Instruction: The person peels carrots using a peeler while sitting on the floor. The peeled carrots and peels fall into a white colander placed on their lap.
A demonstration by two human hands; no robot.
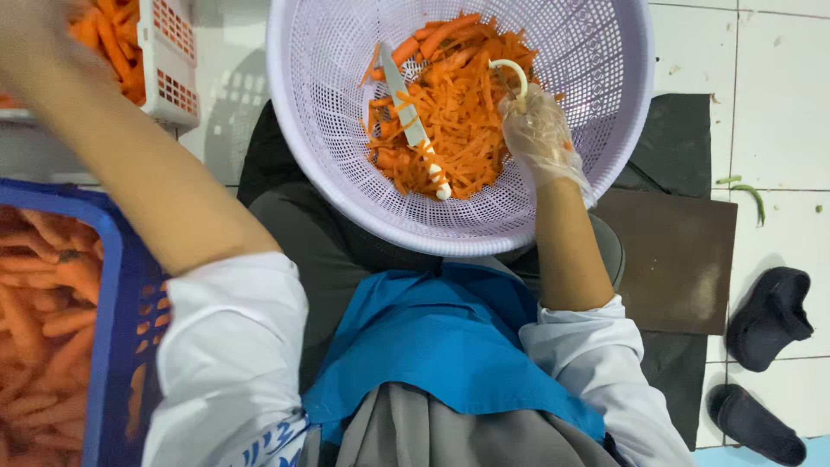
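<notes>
Our gloved right hand [538,134] grips a white peeler [512,78] over cut carrot strips [458,112] in the basket [346,173]. Our left hand [35,35] reaches for whole carrots [108,43]; its fingers are blurred, so we cannot tell.

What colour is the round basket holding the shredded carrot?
Pale lilac, a perforated plastic basket; head view.

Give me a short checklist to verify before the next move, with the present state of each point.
1. Right hand in clear plastic glove grips the white-handled peeler: ok.
2. White-handled knife lies loose on the shredded orange carrots, near the right hand: not ok.
3. Round lilac plastic colander rests steady on the lap: cannot tell.
4. Left hand reaches toward the white plastic crate of carrots; grip blurred: cannot tell.
5. Blue plastic crate of whole carrots close at the left side: ok.
</notes>
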